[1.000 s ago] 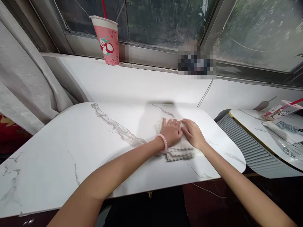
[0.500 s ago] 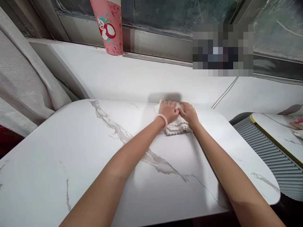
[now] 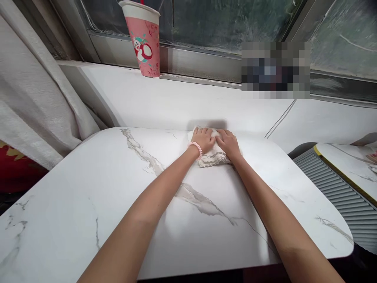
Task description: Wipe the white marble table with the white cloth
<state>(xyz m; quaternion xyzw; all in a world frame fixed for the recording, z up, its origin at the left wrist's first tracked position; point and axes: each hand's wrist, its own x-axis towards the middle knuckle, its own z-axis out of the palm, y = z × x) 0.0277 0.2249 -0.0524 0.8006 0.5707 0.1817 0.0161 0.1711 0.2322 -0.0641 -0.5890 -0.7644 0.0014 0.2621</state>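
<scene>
A cream-white folded cloth (image 3: 214, 158) with wavy edges lies at the far edge of a white marble-patterned table (image 3: 118, 188). My left hand (image 3: 204, 139), with a pink coiled band at its wrist, presses down on the cloth's left part, its fingers bent over it. My right hand (image 3: 228, 142) grips the right part the same way, thumb close to the left thumb. Both arms reach forward across the tabletop. Under the palms the cloth is hidden.
A pink paper cup (image 3: 144, 43) stands on the window ledge behind the table. Grey curtain (image 3: 38, 78) hangs at the left. A ribbed grey cabinet (image 3: 335, 196) with a marbled top is at the right. A pixelated patch covers part of the window.
Both hands and the cloth have shifted slightly left along the table's far edge. The view has tilted a little, so more of the cup shows.
</scene>
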